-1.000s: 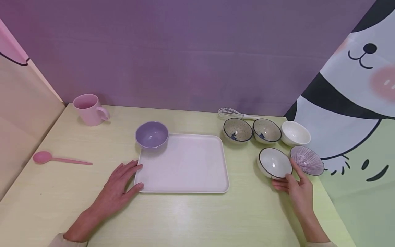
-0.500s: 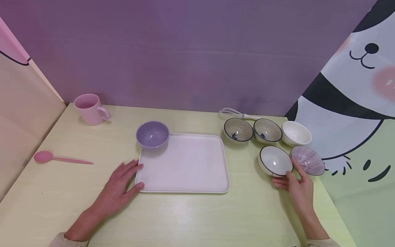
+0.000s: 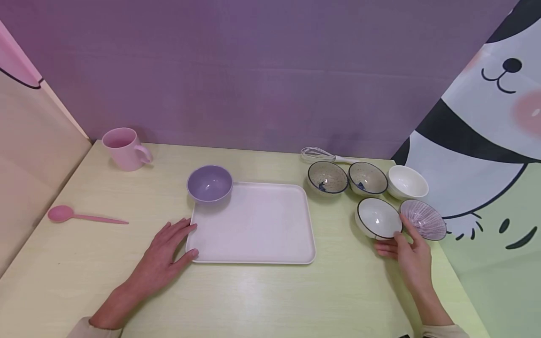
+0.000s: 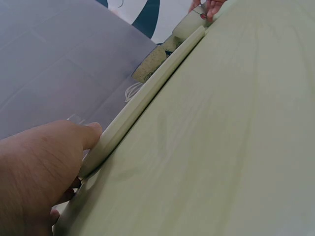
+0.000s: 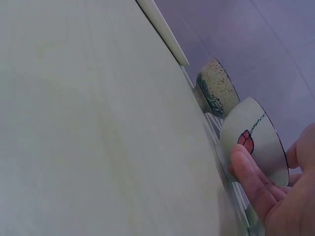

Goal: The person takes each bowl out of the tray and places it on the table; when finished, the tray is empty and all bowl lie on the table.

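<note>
On the right of the head view my right hand point(image 3: 410, 258) holds a white bowl point(image 3: 378, 218) with a dark rim, thumb at the rim and fingers against its side. The right wrist view shows a red bud-shaped flower painted on the outside of this bowl point(image 5: 253, 140). My left hand point(image 3: 158, 260) rests at the near left corner of a white rectangular tray point(image 3: 253, 230), its relaxed fingers touching the edge. In the left wrist view the thumb lies on the tray rim point(image 4: 142, 101). A purple bowl point(image 3: 210, 184) overlaps the tray's far left corner.
Two speckled bowls point(image 3: 327, 178), a plain white bowl point(image 3: 407, 182) and a purple-streaked bowl point(image 3: 422, 219) sit around the held bowl. A whisk point(image 3: 325, 155) lies behind them. A pink mug point(image 3: 127, 149) and a pink spoon point(image 3: 86, 216) are at the left.
The dark-rimmed white bowl in my right hand has shifted slightly away from me, toward the bowls behind it. My left hand stays at the tray.
</note>
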